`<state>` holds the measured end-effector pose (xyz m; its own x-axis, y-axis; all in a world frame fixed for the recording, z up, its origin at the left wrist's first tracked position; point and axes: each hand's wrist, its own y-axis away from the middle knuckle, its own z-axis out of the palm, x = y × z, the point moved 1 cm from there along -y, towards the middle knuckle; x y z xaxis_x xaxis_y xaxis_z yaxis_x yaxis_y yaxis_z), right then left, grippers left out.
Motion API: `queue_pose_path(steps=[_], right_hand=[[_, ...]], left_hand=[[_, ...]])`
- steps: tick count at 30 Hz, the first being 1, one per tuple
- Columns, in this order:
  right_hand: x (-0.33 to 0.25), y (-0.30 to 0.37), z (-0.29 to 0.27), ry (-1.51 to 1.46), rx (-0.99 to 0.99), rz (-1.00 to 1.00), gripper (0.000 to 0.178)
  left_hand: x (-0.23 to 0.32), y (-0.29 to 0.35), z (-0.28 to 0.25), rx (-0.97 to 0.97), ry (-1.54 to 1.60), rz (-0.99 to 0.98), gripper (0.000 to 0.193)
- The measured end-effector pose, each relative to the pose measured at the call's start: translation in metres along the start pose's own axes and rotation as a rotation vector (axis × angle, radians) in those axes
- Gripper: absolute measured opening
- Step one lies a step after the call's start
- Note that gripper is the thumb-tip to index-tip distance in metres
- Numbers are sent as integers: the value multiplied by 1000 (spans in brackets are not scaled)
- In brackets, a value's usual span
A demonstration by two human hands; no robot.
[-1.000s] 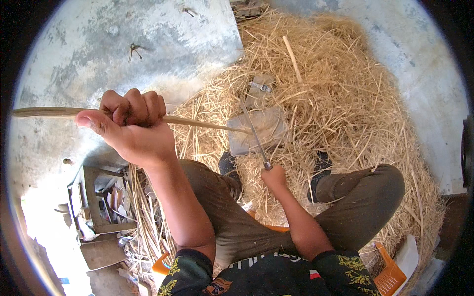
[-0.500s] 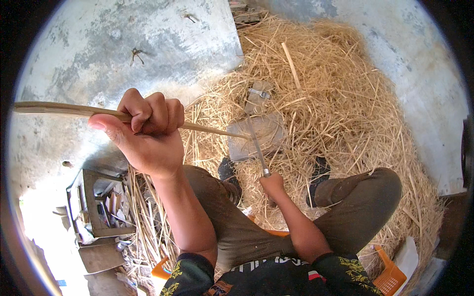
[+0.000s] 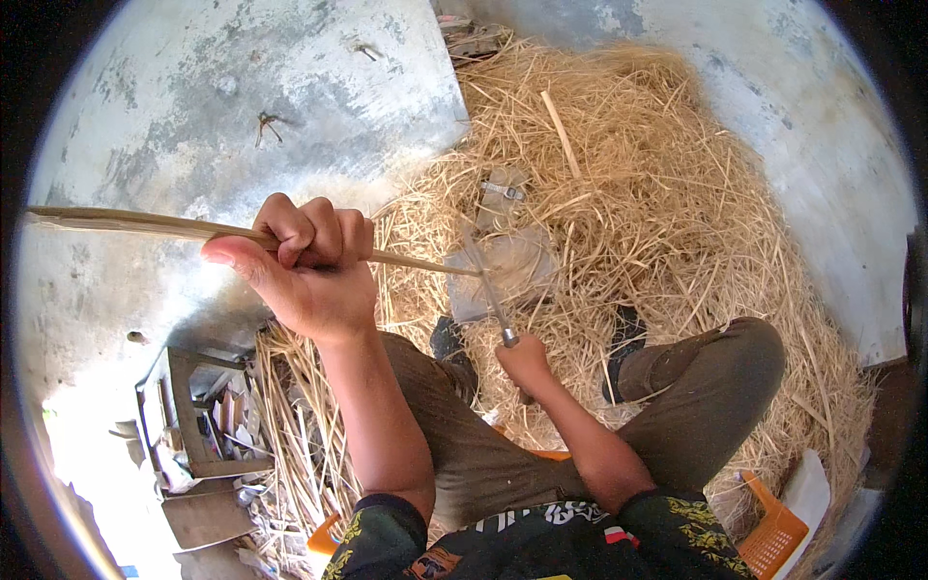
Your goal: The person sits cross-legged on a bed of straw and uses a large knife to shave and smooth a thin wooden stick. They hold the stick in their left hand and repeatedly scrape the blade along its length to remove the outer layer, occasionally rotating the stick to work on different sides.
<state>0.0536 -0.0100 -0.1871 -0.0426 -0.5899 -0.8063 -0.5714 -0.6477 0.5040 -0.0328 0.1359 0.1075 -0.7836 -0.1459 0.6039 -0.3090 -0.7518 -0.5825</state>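
Observation:
My left hand (image 3: 314,266) is raised and closed around a long bamboo strip (image 3: 145,222), thumb laid along it. The strip runs from the far left, through my fist, and slopes down toward the middle. There its thin end meets the blade of a knife (image 3: 495,301). The knife's handle is in my right hand (image 3: 527,362), fingers wrapped round it, low between my knees. Blade and strip cross over a grey block (image 3: 468,302) partly covered with shavings. A smaller block with a metal buckle or clamp (image 3: 504,190) lies just beyond it.
Pale shavings (image 3: 657,222) heap around my feet and up to the walls. One wider strip (image 3: 560,133) lies on the heap. At left stand a wooden frame cabinet (image 3: 193,416) filled with odds and ends and a bundle of loose strips (image 3: 304,416). An orange plastic chair (image 3: 773,536) is under me.
My left hand has shifted slightly right with the bamboo strip. My right hand and the knife have moved a little left, and the blade still meets the strip's thin end.

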Motion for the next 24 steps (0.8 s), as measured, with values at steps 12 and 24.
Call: queue_pose_path(steps=[12, 24], right_hand=[[-7, -4, -3, -123, -36, -49, 25], [9, -8, 18, 7, 87, -64, 29]], left_hand=[[-4, 3, -1, -228, 156, -66, 63], [-7, 5, 13, -33, -41, 1, 65]])
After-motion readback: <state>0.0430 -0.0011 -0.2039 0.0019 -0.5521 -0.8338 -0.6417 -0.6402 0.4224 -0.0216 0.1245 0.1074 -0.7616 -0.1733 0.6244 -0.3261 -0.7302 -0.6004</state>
